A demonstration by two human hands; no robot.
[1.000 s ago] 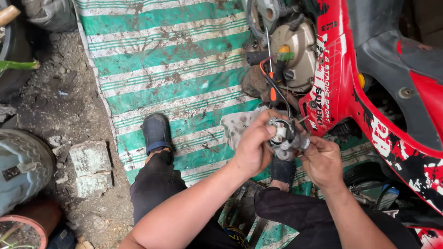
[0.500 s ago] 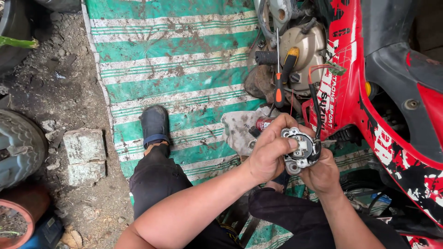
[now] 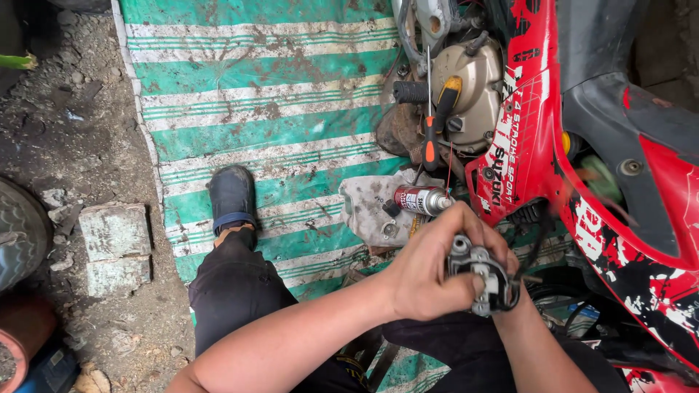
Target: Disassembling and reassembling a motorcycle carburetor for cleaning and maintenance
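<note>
The left hand [image 3: 429, 273] closes around a small grey metal part [image 3: 482, 280], thumb across its front and fingers curled over the top. The part sits just above the person's lap, low in the frame, near the red bike [image 3: 582, 167]. A thin black cable [image 3: 535, 244] runs from the part up toward the bike.

The right hand [image 3: 510, 302] is almost wholly hidden behind the part and the left hand; only its wrist and forearm show below. It seems to support the part from underneath, but I cannot tell how its fingers lie or whether they grip.

Just beyond the hands, a dirty grey rag [image 3: 375, 207] lies on the green-and-white striped mat [image 3: 269, 109]. A spray can [image 3: 422, 200] with a red band lies on its side on the rag. Above it, a screwdriver [image 3: 435, 120] with an orange-and-black handle stands near the tan engine cover [image 3: 473, 94]. A black footpeg [image 3: 411, 92] juts out beside it.

The person's left leg, in black trousers, stretches onto the mat and ends in a dark blue shoe [image 3: 231, 196]. To the left, on bare dirt, 2 grey bricks [image 3: 115, 247] lie side by side. A tyre [image 3: 18, 233] shows at the left edge.
</note>
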